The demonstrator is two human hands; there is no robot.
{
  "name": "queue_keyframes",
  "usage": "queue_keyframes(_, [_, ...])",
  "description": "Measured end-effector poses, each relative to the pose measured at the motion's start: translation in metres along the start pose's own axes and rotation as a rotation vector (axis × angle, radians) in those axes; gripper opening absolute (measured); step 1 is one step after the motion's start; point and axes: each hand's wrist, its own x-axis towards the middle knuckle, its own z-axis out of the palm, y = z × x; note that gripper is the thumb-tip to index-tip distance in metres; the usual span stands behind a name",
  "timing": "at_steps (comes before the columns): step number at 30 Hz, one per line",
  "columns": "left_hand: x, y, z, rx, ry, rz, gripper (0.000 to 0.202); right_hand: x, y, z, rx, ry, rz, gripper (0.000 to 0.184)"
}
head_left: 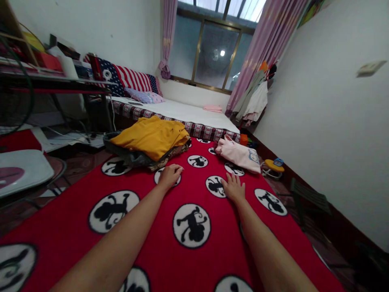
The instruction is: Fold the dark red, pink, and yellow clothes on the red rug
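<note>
Resting flat at frame centre, the left hand [170, 175] and the right hand [234, 188] lay palm-down on the red blanket [194, 251], fingers loosely spread and gripping nothing. The blanket filled the lower frame, printed with black figures in white circles. Smoothing it well would likely require even pressure, sweeping from the centre toward the edges. Just beyond the left hand, a pile topped by a yellow garment [152, 137] sat on the blanket and would obstruct that sweep. A pink garment [238, 155] lay beyond the right hand. The bed [194, 115] stood behind them.
</note>
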Motion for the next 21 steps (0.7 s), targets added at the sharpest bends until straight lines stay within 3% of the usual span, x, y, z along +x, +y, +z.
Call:
queue_keyframes(7, [-0.009, 0.01, -0.008, 0.049, 0.093, 0.085, 0.028, -0.036, -0.007, -0.003, 0.02, 0.055, 0.005, 0.059])
queue_keyframes(11, [0.015, 0.009, -0.056, 0.273, 0.279, 0.239, 0.034, -0.036, -0.007, -0.004, 0.027, 0.056, 0.006, 0.057])
queue_keyframes(12, [0.028, 0.006, -0.073, 0.349, 0.345, 0.202, 0.036, -0.036, -0.007, -0.004, 0.029, 0.057, 0.007, 0.057])
queue_keyframes(14, [0.058, -0.004, -0.107, 0.463, 0.454, -0.009, 0.045, -0.035, -0.007, -0.003, 0.037, 0.07, 0.007, 0.057])
queue_keyframes(15, [0.073, -0.011, -0.122, 0.493, 0.443, -0.124, 0.051, -0.035, -0.007, -0.003, 0.042, 0.075, 0.007, 0.056])
queue_keyframes(17, [0.095, -0.024, -0.143, 0.499, 0.259, -0.293, 0.053, -0.035, -0.007, -0.003, 0.057, 0.083, 0.006, 0.056])
queue_keyframes(19, [0.107, -0.031, -0.153, 0.47, 0.105, -0.371, 0.036, -0.035, -0.006, -0.002, 0.077, 0.09, 0.006, 0.056])
queue_keyframes(21, [0.112, -0.027, -0.153, 0.432, 0.079, -0.372, 0.016, -0.035, -0.005, 0.0, 0.107, 0.104, 0.003, 0.056])
